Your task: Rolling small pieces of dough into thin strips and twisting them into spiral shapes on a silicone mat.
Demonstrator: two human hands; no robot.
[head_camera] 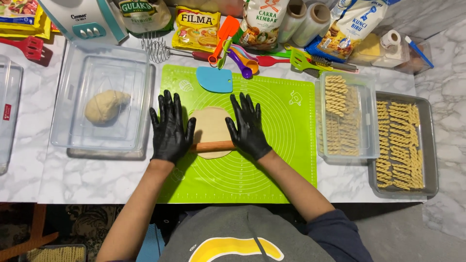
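Two black-gloved hands press flat on a wooden rolling pin (212, 146), the left hand (169, 130) on one end and the right hand (248, 127) on the other, fingers spread and stretched forward, palms down rather than curled around the pin. Between the hands lies a pale, flattened sheet of dough (210, 127), with the pin across its near part and most of the sheet reaching away past the fingertips. Everything sits on a bright green silicone mat (286, 160) spread over the marble-patterned worktop (87, 179). Just beyond the fingertips of both hands rests a blue dough scraper (214, 80), apart from the dough. Well out from the left hand stands a clear plastic tub (99, 73) with a lump of dough (105, 106) inside. Out from the right hand, a second clear tub (370, 121) holds rows of twisted pastry sticks (338, 111), and just beside it a metal baking tray (431, 145) carries more of them. Farther off, past the scraper, lie coloured measuring spoons (242, 60), a wire whisk (158, 48) and several bags of baking ingredients (196, 29).
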